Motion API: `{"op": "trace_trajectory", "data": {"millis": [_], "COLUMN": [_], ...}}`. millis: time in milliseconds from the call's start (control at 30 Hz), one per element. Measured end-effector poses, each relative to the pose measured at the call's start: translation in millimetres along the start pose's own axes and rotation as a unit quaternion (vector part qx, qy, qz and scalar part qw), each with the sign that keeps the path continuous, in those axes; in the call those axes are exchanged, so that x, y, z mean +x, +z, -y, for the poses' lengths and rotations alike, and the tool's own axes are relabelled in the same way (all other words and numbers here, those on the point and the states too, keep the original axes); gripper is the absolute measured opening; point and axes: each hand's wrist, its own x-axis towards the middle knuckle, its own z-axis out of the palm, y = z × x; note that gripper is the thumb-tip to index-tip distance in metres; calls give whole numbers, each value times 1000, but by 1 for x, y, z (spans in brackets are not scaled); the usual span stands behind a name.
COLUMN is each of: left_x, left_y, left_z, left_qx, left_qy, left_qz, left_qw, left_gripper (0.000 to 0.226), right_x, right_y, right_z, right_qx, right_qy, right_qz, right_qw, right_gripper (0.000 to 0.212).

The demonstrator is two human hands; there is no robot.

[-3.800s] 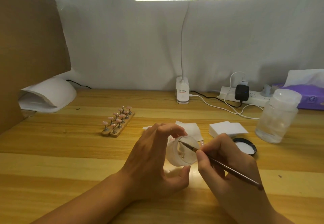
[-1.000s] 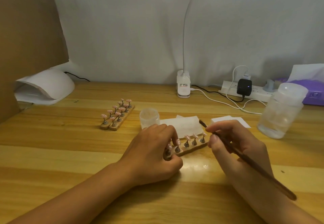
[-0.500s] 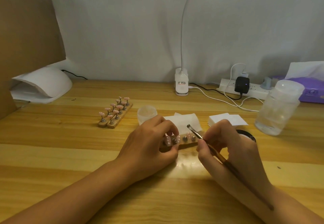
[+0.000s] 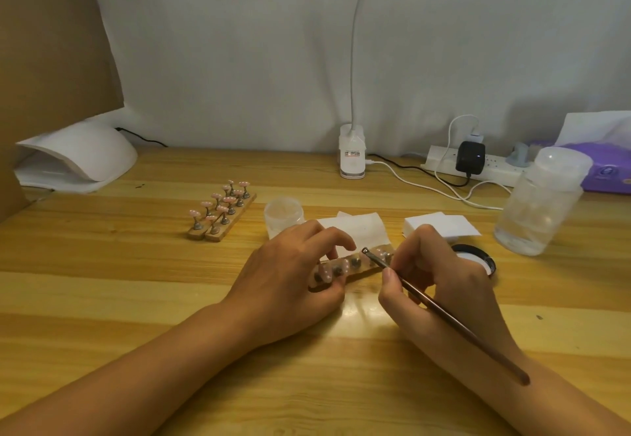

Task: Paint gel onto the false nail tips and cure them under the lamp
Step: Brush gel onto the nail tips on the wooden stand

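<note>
Head cam: the left hand (image 4: 290, 275) pinches the 8 o'clock end of the wooden strip of nail tips (image 4: 355, 264) in the middle of the tabletop (image 4: 136, 299), fingers curled over it. The right hand (image 4: 440, 275) grips the brush (image 4: 444, 312) pen-style, bristle end right over a tip near the strip's 2 o'clock end; can't tell if it's touching. The gel jar (image 4: 283, 213) sits at 12 o'clock from the left hand, two more tip strips (image 4: 222, 213) out at 10 o'clock, and the white curing lamp (image 4: 78, 159) is way back at 10 o'clock.
</note>
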Motion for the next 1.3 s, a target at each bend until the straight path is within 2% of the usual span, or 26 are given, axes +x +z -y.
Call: {"op": "trace_trajectory", "data": {"millis": [433, 1300], "left_x": [0, 0], "left_y": [0, -1], "left_z": [0, -1], "left_qx": [11, 13], "left_qy": [9, 7], "left_qz": [27, 32], "left_qw": [1000, 999], "left_gripper": [38, 30], "right_x": [0, -1], "right_y": [1, -2], "right_z": [-1, 1], "right_qx": [-20, 2], "right_qy": [-5, 0], "right_qz": [14, 46], "right_qw": [1000, 999], "right_gripper": [12, 12]}}
